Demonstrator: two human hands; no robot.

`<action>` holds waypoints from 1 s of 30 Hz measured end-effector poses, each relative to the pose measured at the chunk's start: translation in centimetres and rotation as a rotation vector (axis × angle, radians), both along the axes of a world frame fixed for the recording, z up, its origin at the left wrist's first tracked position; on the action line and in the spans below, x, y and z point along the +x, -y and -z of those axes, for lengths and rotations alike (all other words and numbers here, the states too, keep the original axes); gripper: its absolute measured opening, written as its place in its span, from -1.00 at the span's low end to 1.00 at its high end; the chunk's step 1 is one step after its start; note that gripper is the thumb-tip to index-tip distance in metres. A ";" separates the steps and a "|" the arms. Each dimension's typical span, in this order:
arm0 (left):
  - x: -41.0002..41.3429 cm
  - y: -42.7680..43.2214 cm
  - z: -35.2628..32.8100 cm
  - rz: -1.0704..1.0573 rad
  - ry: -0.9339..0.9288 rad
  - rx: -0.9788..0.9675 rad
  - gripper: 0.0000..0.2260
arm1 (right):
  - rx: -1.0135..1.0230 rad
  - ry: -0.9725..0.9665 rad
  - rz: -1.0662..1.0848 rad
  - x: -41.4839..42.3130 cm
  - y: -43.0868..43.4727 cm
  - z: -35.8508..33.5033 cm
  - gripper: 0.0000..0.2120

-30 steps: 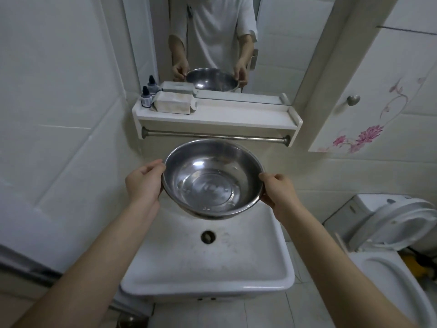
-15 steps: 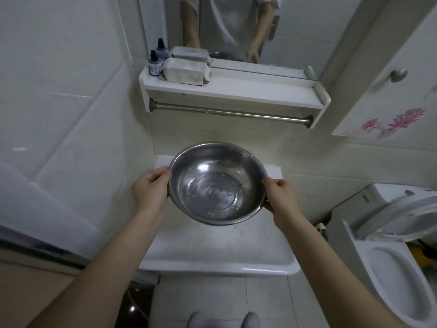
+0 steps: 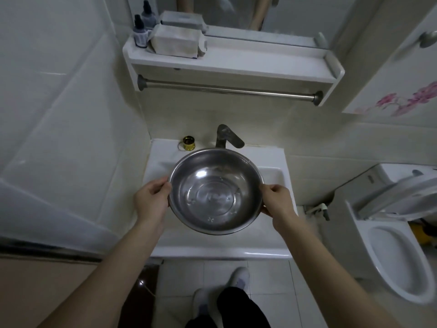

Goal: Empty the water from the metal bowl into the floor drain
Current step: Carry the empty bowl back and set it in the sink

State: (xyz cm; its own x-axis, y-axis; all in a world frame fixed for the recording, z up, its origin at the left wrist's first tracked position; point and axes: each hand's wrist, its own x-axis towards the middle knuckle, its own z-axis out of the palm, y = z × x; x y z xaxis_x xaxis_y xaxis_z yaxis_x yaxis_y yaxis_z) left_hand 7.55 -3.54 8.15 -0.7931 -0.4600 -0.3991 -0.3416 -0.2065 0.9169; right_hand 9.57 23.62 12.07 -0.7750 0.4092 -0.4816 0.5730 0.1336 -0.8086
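Nearest, at the bottom edge, the person's shoes (image 3: 238, 278) stand on the tiled floor (image 3: 184, 278). Just beyond, the left hand (image 3: 152, 202) grips the left rim of the metal bowl (image 3: 215, 191) and the right hand (image 3: 277, 202) grips the right rim, thumbs on the rim and fingers curled beneath. Held roughly level above the white sink (image 3: 272, 181), the bowl has a shallow pool of water at its bottom. Past it stand a faucet (image 3: 227, 136) and a small gold cap (image 3: 189, 143). To the right is a toilet (image 3: 397, 252). Farther off, a shelf (image 3: 260, 62) carries a dark bottle (image 3: 139, 34) and a pack (image 3: 176, 42).
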 end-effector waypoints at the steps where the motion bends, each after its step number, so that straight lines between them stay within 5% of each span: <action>1: 0.2 0.0 0.5 0.003 0.010 -0.006 -0.84 | 0.008 0.006 -0.004 0.1 -0.2 0.6 -0.83; 8: 1.0 -1.0 3.6 0.000 0.085 -0.062 -0.86 | 0.040 0.099 -0.040 0.0 -1.6 4.2 -0.70; 30: -0.3 -1.9 8.8 -0.003 0.249 -0.183 -0.87 | 0.027 0.288 -0.060 -2.9 -2.4 10.7 -0.85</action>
State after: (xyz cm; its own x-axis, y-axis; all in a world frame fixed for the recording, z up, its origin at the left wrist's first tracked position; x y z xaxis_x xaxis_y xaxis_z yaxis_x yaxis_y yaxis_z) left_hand 7.29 -1.65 -0.65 -0.6800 -0.5441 -0.4914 -0.5601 -0.0471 0.8271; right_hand 6.70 25.98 1.42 -0.6310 0.3827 -0.6748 0.7689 0.1930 -0.6095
